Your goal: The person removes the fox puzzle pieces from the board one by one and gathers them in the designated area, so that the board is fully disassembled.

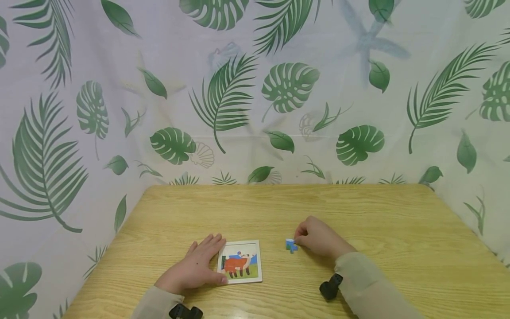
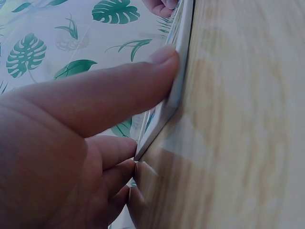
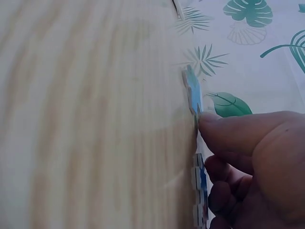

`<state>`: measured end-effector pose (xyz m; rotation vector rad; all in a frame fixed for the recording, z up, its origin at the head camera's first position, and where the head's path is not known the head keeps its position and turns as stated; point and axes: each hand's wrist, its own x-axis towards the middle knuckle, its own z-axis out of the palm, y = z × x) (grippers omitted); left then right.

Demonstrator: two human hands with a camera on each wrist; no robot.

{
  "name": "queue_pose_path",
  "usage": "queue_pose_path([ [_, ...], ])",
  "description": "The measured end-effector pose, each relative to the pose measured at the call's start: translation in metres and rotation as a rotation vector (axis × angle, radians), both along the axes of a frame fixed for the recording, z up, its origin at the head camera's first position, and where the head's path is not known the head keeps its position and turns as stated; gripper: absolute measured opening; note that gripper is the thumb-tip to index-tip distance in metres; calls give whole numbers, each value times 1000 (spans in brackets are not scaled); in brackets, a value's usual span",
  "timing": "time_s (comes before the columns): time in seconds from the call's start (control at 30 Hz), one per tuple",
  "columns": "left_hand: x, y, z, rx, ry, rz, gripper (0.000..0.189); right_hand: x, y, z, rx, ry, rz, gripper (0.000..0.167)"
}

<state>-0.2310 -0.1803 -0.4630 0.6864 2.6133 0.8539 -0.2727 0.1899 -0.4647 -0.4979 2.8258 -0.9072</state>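
Note:
A square jigsaw puzzle frame (image 1: 260, 266) lies on the table, showing an orange-red animal on blue and green; its top strip is pale. My left hand (image 1: 201, 263) rests at its left side, fingers extended, with the thumb touching the front left corner. In the left wrist view that thumb lies across the edge of the frame (image 2: 177, 93). To the right, my right hand (image 1: 320, 239) pinches at a small blue and green puzzle piece (image 1: 290, 244). The right wrist view has the thumb on a light blue piece (image 3: 193, 90), with more pieces (image 3: 199, 191) beside the curled fingers.
The wooden table (image 1: 358, 208) reaches back to a white curtain (image 1: 247, 155) printed with green leaves. Black wrist cameras sit on both sleeves, the right one (image 1: 330, 287) close over the tabletop.

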Motion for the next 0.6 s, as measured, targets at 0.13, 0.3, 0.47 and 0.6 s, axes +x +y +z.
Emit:
queue_pose_path([
  [0.13, 0, 0, 0, -1, -1, 3, 102, 1, -1, 0, 16, 16, -17, 18],
  [0.3, 0, 0, 0, 1, -2, 3, 101, 4, -2, 0, 6, 6, -49, 15],
  [0.47, 1, 0, 1, -2, 0, 2, 101, 5, -2, -2, -4, 1, -71, 11],
  [0.6, 1, 0, 1, -4, 4, 2, 101, 5, -1, -4, -3, 17, -78, 9],
])
